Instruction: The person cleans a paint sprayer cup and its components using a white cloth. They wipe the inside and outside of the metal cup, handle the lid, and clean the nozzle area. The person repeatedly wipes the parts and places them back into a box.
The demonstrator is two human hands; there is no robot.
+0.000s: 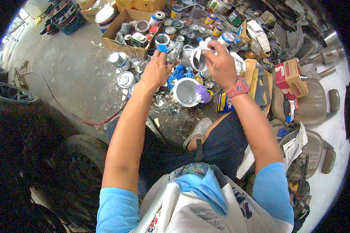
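Observation:
My right hand (221,66), with a red watch on its wrist, is closed on a crumpled white sheet (203,47), cloth or paper. This lies against the rim of a tilted grey-white can (192,59). Farther left, my left hand (157,72) reaches over the clutter, fingers bent together beside a blue scrap (163,48) and clear crumpled plastic (174,52); what its fingertips hold is hidden. Below and between the hands stands an uncovered white tub (179,92), grey inside, with a purple crumpled piece (203,93) at its right rim. Blue crumpled plastic (177,76) lies just behind it.
Several paint cans crowd the floor, among them a lidded can (119,61). A cardboard box (138,50) holds more cans. To the right are a red-and-brown carton (291,79) and grey plastic parts (313,105). A hose (66,106) curves along the left floor near a tyre (79,163).

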